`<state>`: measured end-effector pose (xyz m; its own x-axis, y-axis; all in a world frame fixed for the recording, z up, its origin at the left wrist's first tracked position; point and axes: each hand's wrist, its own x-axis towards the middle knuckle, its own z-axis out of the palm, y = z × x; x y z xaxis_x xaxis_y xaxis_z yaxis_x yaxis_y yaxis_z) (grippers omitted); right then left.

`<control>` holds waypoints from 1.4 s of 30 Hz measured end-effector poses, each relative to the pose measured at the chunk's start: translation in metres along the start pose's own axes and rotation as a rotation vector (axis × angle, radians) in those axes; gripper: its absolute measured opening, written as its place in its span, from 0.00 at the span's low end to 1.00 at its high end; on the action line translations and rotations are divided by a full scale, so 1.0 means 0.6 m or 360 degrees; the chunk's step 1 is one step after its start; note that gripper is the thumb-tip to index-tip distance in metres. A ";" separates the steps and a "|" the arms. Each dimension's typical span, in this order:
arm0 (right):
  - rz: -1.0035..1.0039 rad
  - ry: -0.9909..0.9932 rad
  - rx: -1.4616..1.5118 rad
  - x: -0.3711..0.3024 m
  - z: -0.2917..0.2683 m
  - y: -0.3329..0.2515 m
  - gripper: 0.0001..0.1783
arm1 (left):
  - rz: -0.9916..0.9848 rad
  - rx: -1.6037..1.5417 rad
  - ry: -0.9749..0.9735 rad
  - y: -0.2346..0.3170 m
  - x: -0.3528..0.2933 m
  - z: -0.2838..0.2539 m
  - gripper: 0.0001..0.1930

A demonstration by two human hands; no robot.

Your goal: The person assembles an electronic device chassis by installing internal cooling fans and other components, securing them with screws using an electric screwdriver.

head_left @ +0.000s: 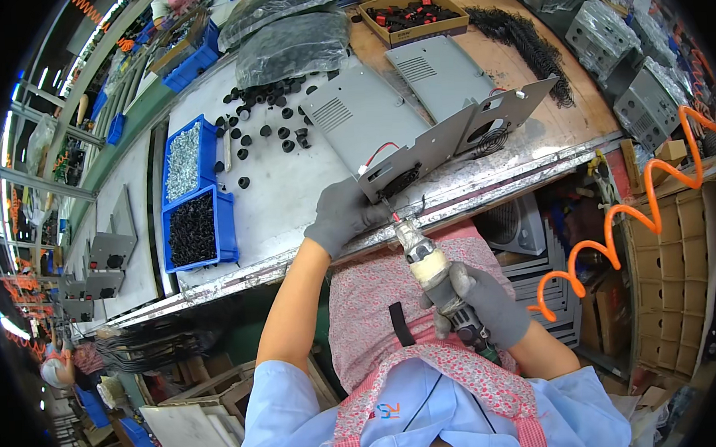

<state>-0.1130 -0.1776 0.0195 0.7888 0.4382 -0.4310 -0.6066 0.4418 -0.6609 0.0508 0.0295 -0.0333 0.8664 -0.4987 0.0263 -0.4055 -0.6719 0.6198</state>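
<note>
My right hand (489,302), in a grey glove, is wrapped round the body of a power screwdriver (429,267). The driver's thin bit points up and away from me at the near edge of a grey sheet-metal panel (427,163). My left hand (340,216), gloved too, grips that panel's near left corner, its fingertips close to the bit and partly hidden. A black fan-like part (404,180) and a short red wire (380,154) are on the panel. Flat vented sections (353,116) extend behind its upright edge, and a second vented panel (435,72) lies beside them.
Left on the bench are a blue bin of black screws (192,231) and a blue bin of silver hardware (184,163). Loose black caps (282,132) lie behind. Farther back stand plastic bags (290,51) and a carton of black-and-red parts (413,17). An orange coiled hose (614,244) hangs right.
</note>
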 end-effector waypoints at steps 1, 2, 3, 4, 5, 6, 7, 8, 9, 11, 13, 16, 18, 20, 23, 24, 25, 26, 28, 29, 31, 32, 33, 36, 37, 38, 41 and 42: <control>-0.0001 0.0004 -0.0005 -0.001 0.001 -0.001 0.29 | 0.0004 -0.0005 0.0003 0.003 0.001 0.000 0.25; 0.0016 0.0018 0.0001 -0.002 0.002 -0.001 0.32 | -0.0010 -0.0009 -0.0009 0.007 0.001 0.000 0.26; 0.0031 0.0029 0.0007 -0.003 0.004 -0.002 0.35 | -0.0024 -0.0011 -0.0018 0.009 0.002 -0.001 0.26; 0.0026 0.0029 0.0000 -0.003 0.005 -0.002 0.35 | -0.0020 -0.0012 -0.0012 0.010 0.001 -0.002 0.26; 0.0040 0.0034 0.0009 -0.003 0.006 -0.003 0.35 | -0.0039 0.0007 -0.0031 0.011 0.000 -0.004 0.26; 0.0055 0.0040 0.0019 -0.004 0.006 -0.003 0.34 | -0.0059 0.0024 -0.0053 0.013 -0.001 -0.005 0.26; 0.0051 0.0041 0.0015 -0.004 0.007 -0.003 0.34 | -0.0054 0.0023 -0.0049 0.018 -0.001 -0.008 0.26; 0.0016 0.0051 -0.0019 -0.005 0.008 -0.003 0.34 | -0.0095 0.0051 -0.0099 0.024 -0.001 -0.013 0.26; -0.0021 0.0056 -0.0052 -0.004 0.010 -0.003 0.34 | -0.0137 0.0084 -0.0147 0.028 -0.002 -0.018 0.26; -0.0017 0.0058 -0.0133 0.001 0.013 -0.006 0.35 | -0.0156 0.0095 -0.0139 0.027 -0.005 -0.017 0.26; -0.0018 0.0071 -0.0212 0.004 0.010 -0.005 0.36 | -0.0164 0.0102 -0.0137 0.029 -0.004 -0.018 0.26; -0.0037 0.0072 -0.0190 -0.001 0.003 0.001 0.36 | -0.0267 0.0084 -0.0204 0.033 -0.020 -0.019 0.25; -0.0035 0.0209 -0.0329 -0.007 0.002 0.002 0.32 | -0.0278 -0.1084 0.0057 0.016 -0.041 -0.001 0.20; -0.0078 0.0270 -0.0456 -0.013 -0.007 0.008 0.31 | -0.0271 -0.2041 -0.0133 -0.040 -0.063 -0.022 0.20; -0.0089 0.0316 -0.0615 -0.014 -0.005 0.016 0.28 | -0.0308 -0.3322 -0.0063 -0.068 -0.091 -0.020 0.22; -0.0086 0.0332 -0.0642 -0.008 -0.009 0.015 0.26 | -0.0482 -0.3358 0.0164 -0.041 -0.090 -0.019 0.23; -0.0077 0.0314 -0.0643 -0.004 -0.008 0.017 0.26 | -0.0656 -0.3379 0.0405 -0.024 -0.095 -0.017 0.23; -0.0064 0.0308 -0.0636 -0.001 -0.008 0.019 0.26 | -0.0496 -0.3545 0.0219 -0.035 -0.099 -0.006 0.23; -0.0052 0.0308 -0.0626 0.003 -0.003 0.018 0.26 | -0.0604 -0.3507 0.0251 -0.030 -0.104 0.007 0.22; -0.0063 0.0273 -0.0701 0.003 0.001 0.014 0.26 | -0.0709 -0.3469 0.0268 -0.026 -0.106 0.012 0.22; -0.0072 0.0241 -0.0772 0.003 0.009 0.007 0.26 | -0.0792 -0.3349 0.0306 -0.020 -0.111 0.021 0.21; -0.0065 0.0218 -0.0773 0.004 0.013 0.004 0.27 | -0.0750 -0.3353 0.0230 -0.022 -0.113 0.025 0.19; -0.0057 0.0196 -0.0775 0.004 0.014 0.003 0.27 | -0.0708 -0.3359 0.0155 -0.021 -0.114 0.030 0.18; -0.0063 0.0195 -0.0739 0.002 0.013 0.004 0.28 | -0.0479 -0.3368 -0.0014 -0.022 -0.114 0.041 0.18; -0.0061 0.0195 -0.0739 0.001 0.012 0.005 0.28 | -0.0221 -0.3410 -0.0203 -0.026 -0.115 0.044 0.18; -0.0075 0.0175 -0.0751 0.001 0.009 0.008 0.29 | -0.0223 -0.3411 -0.0200 -0.026 -0.119 0.046 0.18; -0.0122 0.0158 -0.0777 0.002 0.003 0.016 0.29 | -0.0131 -0.3303 -0.0150 -0.020 -0.123 0.049 0.17; -0.0154 0.0149 -0.0791 0.002 0.003 0.018 0.30 | -0.0339 -0.3354 -0.0034 -0.010 -0.122 0.043 0.18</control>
<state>-0.1186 -0.1711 0.0128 0.8583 0.3316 -0.3916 -0.4279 0.0413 -0.9029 -0.0177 0.0561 -0.0590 0.8346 -0.5317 -0.1440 0.5459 0.7634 0.3454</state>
